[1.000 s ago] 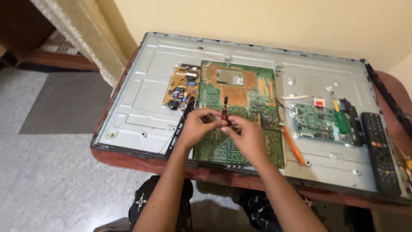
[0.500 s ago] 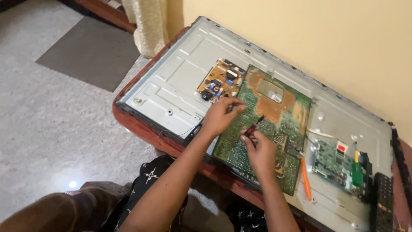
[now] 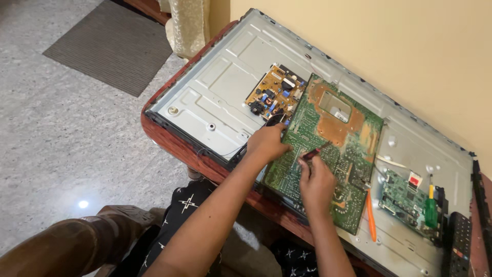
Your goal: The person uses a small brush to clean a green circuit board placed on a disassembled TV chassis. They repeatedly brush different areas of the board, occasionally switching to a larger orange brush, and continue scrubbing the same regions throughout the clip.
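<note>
In the head view, the hands that met over the middle of the green circuit board point(image 3: 328, 154) a second ago are now apart, and the view has swung so the open metal panel point(image 3: 220, 87) runs off toward 2 o'clock. The left hand point(image 3: 266, 143) rests with curled fingers on the board's 9 o'clock edge. The right hand point(image 3: 315, 182), toward 5 o'clock of it, has its fingers pinched shut on a thin red-tipped probe point(image 3: 313, 152) touching the board, which lies on the panel on the red-edged bench point(image 3: 169, 149).

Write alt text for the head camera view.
A person's left hand rests on the edge of a large green circuit board while the right hand holds a thin red probe to it. The board lies on an opened flat television's metal back panel.
</note>
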